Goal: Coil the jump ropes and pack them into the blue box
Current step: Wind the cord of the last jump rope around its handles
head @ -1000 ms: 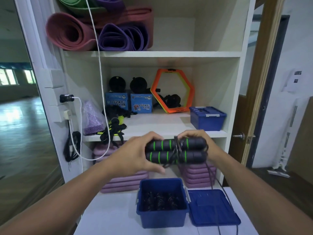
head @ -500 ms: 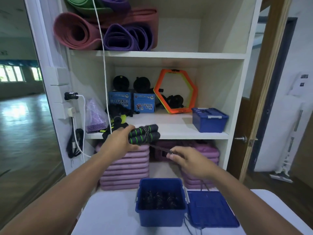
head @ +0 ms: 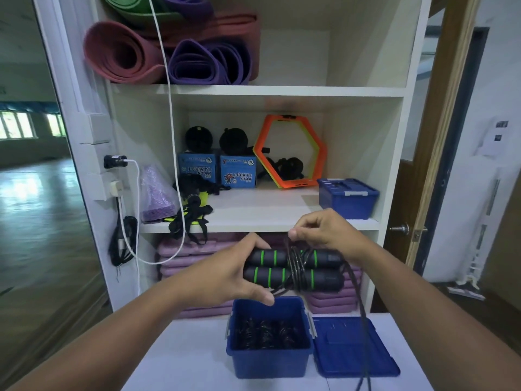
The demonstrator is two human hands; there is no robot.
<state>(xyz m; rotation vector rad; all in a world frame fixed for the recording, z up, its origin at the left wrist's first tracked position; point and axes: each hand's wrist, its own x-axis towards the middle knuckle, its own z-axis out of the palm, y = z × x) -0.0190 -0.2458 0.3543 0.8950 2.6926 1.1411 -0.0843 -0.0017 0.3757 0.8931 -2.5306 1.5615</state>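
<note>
Open box (head: 267, 365) on the tabletop (head: 183, 362), directly under the handles (head: 270, 273), which lie left-to-right. Left hand (head: 225, 273) grips their left end; right hand (head: 324, 230) pinches the cord (head: 295, 261) above their middle, slack trailing right.

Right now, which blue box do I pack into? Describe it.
Start at the white table before the shelves. The box stands there, lid flat beside it on the right. Unlike the shut blue box on the shelves, it is open, with coils inside.

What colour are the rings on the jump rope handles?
Bright green rings on black handles, seen best in the head view.
</note>
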